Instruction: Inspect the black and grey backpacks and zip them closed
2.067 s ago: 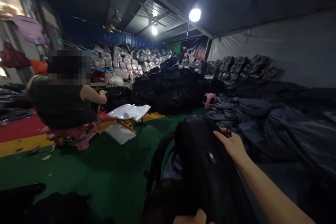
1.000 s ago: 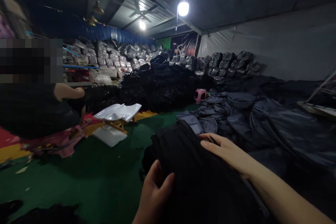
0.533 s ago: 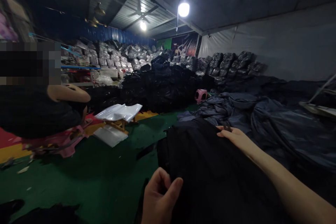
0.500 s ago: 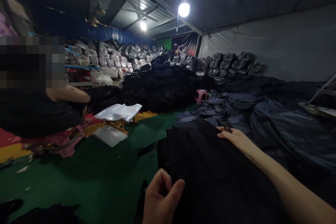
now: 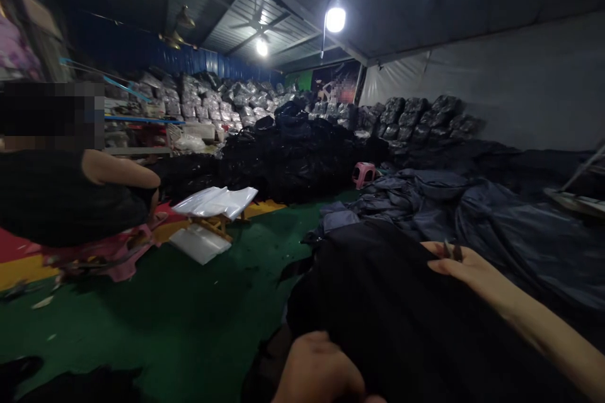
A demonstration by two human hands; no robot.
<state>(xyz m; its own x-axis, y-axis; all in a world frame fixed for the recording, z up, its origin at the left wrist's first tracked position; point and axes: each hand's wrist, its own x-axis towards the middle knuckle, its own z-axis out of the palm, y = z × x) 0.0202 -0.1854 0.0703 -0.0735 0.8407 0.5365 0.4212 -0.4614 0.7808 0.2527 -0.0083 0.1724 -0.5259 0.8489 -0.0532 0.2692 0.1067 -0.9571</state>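
A large piece of black cloth (image 5: pixel 387 302) spreads in front of me, its folds hard to make out in the dim light. My right hand (image 5: pixel 454 261) pinches the cloth's right edge between thumb and fingers. A small dark object with a shiny metal tip (image 5: pixel 452 250) shows at that hand's fingers; its kind is unclear. Low in the picture, my left hand (image 5: pixel 321 368) is curled on the near left part of the same cloth, slightly blurred, its fingertips partly hidden.
On the left a person in a dark top (image 5: pixel 70 195) sits on a pink stool (image 5: pixel 125 258). White plastic sheets (image 5: pixel 215 201) lie on a low wooden stand. Dark blue fabric (image 5: pixel 510 220) heaps on the right; a black pile (image 5: pixel 293 151) and a pink stool (image 5: pixel 363 174) stand beyond the green floor (image 5: pixel 189 315).
My right hand has moved right and slightly down along with the cloth. The left hand has shifted lower and turned knuckles up. The cloth's far end has slid right.
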